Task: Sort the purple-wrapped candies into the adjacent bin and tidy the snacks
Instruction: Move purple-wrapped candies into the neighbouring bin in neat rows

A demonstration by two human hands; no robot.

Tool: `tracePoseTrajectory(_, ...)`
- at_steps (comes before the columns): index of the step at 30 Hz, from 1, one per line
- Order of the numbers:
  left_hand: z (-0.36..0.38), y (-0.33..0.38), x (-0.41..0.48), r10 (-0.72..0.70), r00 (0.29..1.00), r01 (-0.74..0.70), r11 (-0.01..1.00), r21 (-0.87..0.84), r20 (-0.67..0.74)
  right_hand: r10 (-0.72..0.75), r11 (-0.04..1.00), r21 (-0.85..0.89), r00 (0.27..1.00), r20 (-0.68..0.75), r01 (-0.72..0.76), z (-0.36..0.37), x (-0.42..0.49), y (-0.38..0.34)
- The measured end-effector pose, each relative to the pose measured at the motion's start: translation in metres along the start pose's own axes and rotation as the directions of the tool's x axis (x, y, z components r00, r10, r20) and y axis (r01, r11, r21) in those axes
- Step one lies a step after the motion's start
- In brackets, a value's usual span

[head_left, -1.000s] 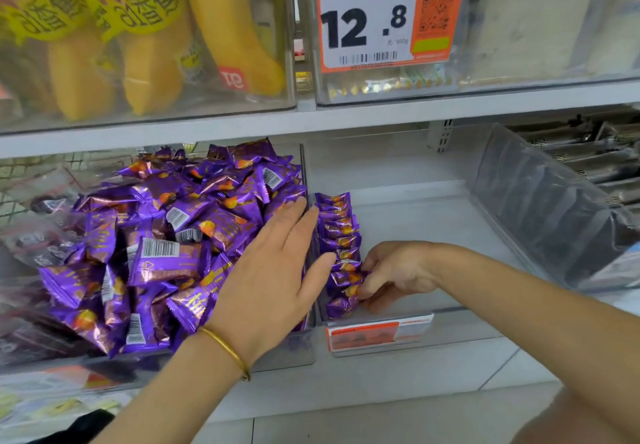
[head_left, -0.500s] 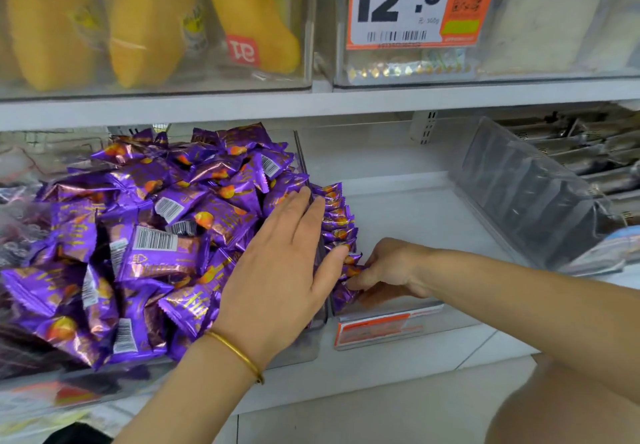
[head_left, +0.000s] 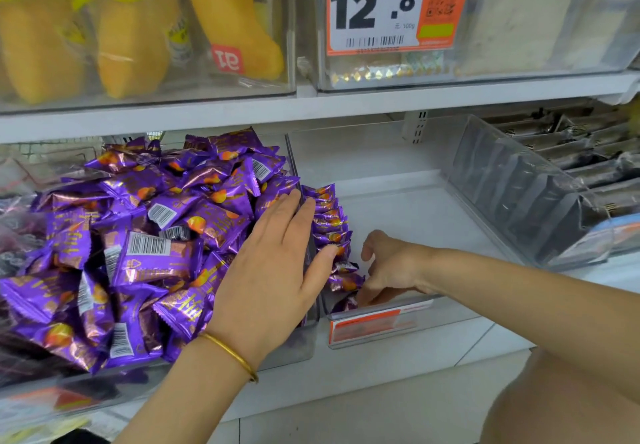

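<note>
A heap of purple-wrapped candies (head_left: pixel 145 236) fills the clear left bin (head_left: pixel 294 346). My left hand (head_left: pixel 270 270) lies flat and open on the heap's right side, with its thumb reaching over the divider. In the adjacent clear bin (head_left: pixel 415 215), a row of purple candies (head_left: pixel 329 222) stands on edge against the divider. My right hand (head_left: pixel 391 267) is inside that bin at the row's front end. Its fingertips point down against the front candy and its thumb is lifted. Neither hand grips anything.
An orange price label (head_left: pixel 367 326) sits on the adjacent bin's front edge. To the right is a tilted clear bin of dark wrapped bars (head_left: pixel 540 201). The shelf above holds yellow packaged snacks (head_left: pixel 138 28) and a 12.8 price tag (head_left: pixel 388 4).
My right hand has loosened at the row's front end, with the thumb now raised and the fingers pointing down. My left hand has stayed flat on the heap. The view has shifted slightly.
</note>
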State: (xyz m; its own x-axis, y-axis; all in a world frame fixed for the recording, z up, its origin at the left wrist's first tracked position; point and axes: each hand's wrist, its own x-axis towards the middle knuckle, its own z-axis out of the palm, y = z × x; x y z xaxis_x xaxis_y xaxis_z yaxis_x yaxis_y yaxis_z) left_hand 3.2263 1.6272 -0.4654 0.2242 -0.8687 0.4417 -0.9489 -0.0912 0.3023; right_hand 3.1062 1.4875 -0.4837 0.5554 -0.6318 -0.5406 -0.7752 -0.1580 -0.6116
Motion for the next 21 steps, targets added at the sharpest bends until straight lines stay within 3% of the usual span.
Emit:
tracePoseTrajectory(2,0.0001,-0.0004,-0.0001,0.001,1.000,-0.001,1.000,0.003,0.003,-0.045,0.997,-0.059,0.999,0.009,0.045,-0.0001,-0.0015,0.0009)
tracePoseTrajectory(7,-0.0002,-0.0006,0.0002,0.001,1.000,-0.001,1.000,0.003,0.010,-0.093,0.996,0.016,0.995,0.021,0.093,0.0032,-0.0007,0.0020)
tracePoseTrajectory(13,0.0000,-0.0019,0.0001,0.006,1.000,-0.006,1.000,-0.002,0.008,-0.011,0.951,0.308,0.999,0.032,0.001,0.0044,0.0059,0.0020)
tracePoseTrajectory(21,0.0017,-0.0053,-0.0006,0.024,1.000,-0.024,0.999,-0.020,-0.014,0.013,0.940,0.340,0.999,0.050,-0.029,0.0042,0.0057,0.0015)
